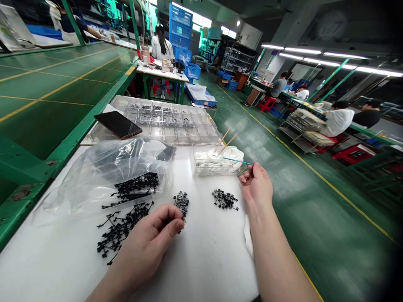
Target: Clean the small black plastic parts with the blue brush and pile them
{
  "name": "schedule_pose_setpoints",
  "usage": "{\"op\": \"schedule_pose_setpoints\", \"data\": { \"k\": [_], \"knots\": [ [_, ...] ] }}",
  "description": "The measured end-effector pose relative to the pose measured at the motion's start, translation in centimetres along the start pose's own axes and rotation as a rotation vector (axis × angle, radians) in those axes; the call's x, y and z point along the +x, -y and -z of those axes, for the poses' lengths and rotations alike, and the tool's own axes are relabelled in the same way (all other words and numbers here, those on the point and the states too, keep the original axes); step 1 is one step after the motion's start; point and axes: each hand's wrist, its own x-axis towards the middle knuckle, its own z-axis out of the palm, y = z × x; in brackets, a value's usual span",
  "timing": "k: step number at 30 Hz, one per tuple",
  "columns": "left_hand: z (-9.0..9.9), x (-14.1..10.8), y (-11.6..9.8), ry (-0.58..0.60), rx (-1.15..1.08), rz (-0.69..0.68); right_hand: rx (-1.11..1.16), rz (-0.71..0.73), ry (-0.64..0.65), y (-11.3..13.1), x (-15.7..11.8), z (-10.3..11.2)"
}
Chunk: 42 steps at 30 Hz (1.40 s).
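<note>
My right hand is closed on a thin blue stick. The stick's far tip reaches the white material filling a clear box, where two wooden sticks stand tilted. In a pinch, my left hand is by a small pile of black and grey rings; whatever its fingertips hold is too small to name. Left of that hand lie black branched plastic pieces, some spilling from a clear plastic bag. A pile of small black parts lies between the hands, below the box.
Behind the bag stands a clear compartment tray holding small parts, with a dark phone on its left corner. A green conveyor runs along the left. People sit at benches farther off, near stacked blue crates.
</note>
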Motion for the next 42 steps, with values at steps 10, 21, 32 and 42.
{"op": "schedule_pose_setpoints", "data": {
  "k": [10, 21, 32, 42],
  "knots": [
    [0.3, 0.1, -0.1, 0.053, -0.007, -0.003, 0.013, 0.057, 0.010, 0.0, -0.6, -0.5],
    [0.9, 0.3, 0.6, 0.084, -0.026, -0.022, 0.142, 0.022, 0.108, 2.3, -2.9, 0.1],
    [0.6, 0.3, 0.3, -0.047, -0.159, -0.008, 0.151, -0.013, 0.422, 2.3, -7.6, -0.9],
    [0.4, -0.2, -0.1, -0.144, -0.091, -0.216, 0.078, 0.085, 0.547, 2.5, -8.5, -0.9]
  ]
}}
